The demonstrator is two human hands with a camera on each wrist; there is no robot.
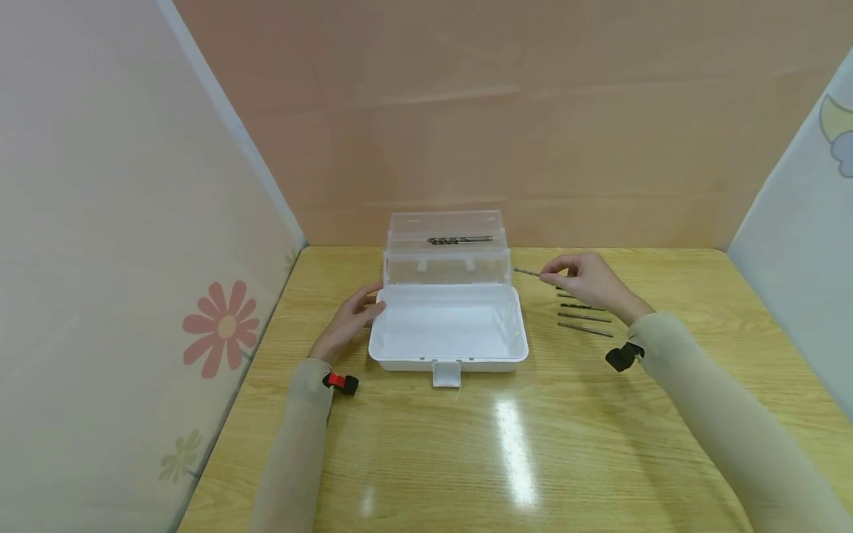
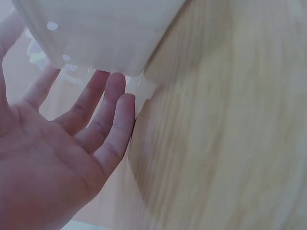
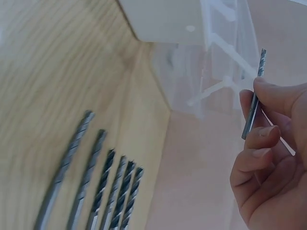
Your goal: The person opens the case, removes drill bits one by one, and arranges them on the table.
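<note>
Wooden table [image 1: 466, 444], slim grey spiral-fluted drill bit [image 3: 253, 103]

A thin grey drill bit [image 3: 253, 103] with a twisted tip is pinched in the fingertips of the right hand [image 1: 589, 282], lifted off the table just right of the open box [image 1: 448, 326]. The box is white with a clear tray raised at the back, its lid lying flat. The left hand [image 1: 348, 320] rests with straight fingers against its left side.
</note>
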